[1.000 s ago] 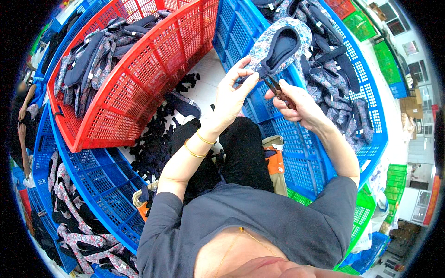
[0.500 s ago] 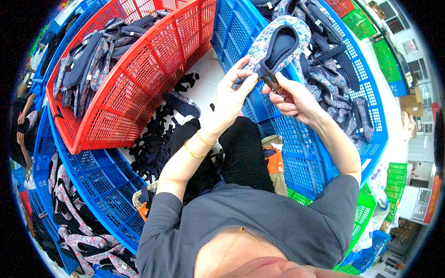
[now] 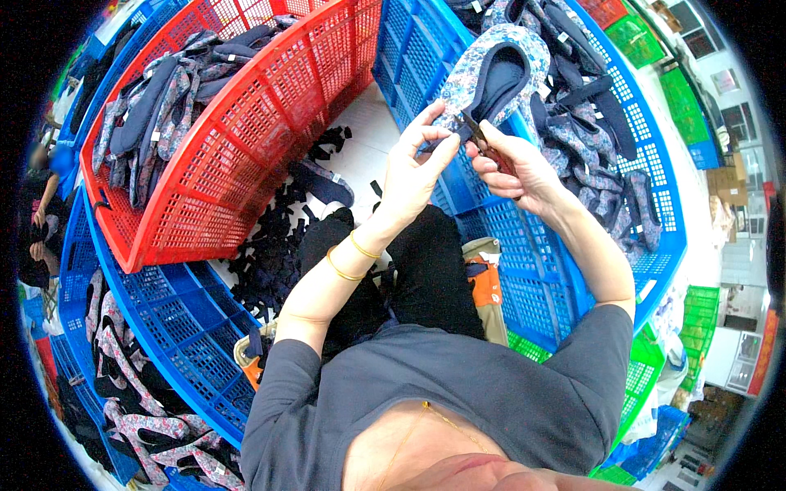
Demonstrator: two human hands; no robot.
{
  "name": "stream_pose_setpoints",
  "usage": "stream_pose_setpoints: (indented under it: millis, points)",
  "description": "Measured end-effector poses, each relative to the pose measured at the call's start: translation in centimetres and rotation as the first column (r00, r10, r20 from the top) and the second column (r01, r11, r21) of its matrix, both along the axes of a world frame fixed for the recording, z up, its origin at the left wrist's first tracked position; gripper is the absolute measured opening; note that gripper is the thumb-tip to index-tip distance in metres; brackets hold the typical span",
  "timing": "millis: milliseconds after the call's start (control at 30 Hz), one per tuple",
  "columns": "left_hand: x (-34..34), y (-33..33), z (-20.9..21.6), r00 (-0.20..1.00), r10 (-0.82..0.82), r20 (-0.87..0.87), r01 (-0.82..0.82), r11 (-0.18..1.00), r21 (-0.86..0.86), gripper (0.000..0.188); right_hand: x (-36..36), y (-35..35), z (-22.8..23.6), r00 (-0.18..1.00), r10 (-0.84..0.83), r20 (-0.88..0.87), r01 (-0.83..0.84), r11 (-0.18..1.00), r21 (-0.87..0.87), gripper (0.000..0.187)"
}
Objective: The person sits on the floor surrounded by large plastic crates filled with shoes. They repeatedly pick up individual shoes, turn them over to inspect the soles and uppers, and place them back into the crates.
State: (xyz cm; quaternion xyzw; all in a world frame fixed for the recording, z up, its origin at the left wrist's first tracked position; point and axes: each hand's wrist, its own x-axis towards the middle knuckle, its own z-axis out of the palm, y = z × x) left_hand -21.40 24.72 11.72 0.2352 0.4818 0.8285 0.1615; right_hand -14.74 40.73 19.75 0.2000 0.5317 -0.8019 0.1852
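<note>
My left hand (image 3: pixel 420 168) pinches the heel end of a floral slipper (image 3: pixel 465 72), white and blue with a dark navy lining. The slipper is raised over the rim of the blue basket on the right, its toe pointing away from me. In my right hand (image 3: pixel 524 172) is a pair of small snips (image 3: pixel 491 153) with reddish-brown handles, gripped with the thumb on top. Their dark blades meet the navy edge at the slipper's heel; whether they are closed on the fabric is too small to tell.
Floral slippers fill the right blue basket (image 3: pixel 516 270) and the red basket (image 3: pixel 237 139) at the left. Pink floral slippers (image 3: pixel 139 393) lie in a crate at lower left. Dark fabric scraps (image 3: pixel 274 254) and one slipper (image 3: pixel 326 186) lie on the floor. Another person (image 3: pixel 41 204) is at far left.
The snips and my right hand have shifted slightly and turned at the slipper's heel. My left hand keeps its pinch. At far left, the other person's arms have moved.
</note>
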Motion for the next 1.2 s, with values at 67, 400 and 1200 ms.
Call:
stream_pose_setpoints:
  millis: [67,400,1200]
  points:
    - [0.0,0.0,0.0,1.0,-0.005,0.001,0.005,1.0,0.016,0.01,0.0,0.0,0.0,1.0,-0.007,0.007,0.007,1.0,-0.024,0.039]
    - [-0.5,0.6,-1.0,0.999,0.014,-0.048,-0.012,0.999,0.05,0.014,1.0,-0.4,0.0,0.955,0.296,0.009,-0.279,0.89,0.361,0.035]
    - [-1.6,1.3,-1.7,0.784,0.132,-0.607,-0.352,0.9,-0.258,0.055,0.8,0.8,1.0,0.391,0.801,-0.454,0.428,0.278,0.86,0.023]
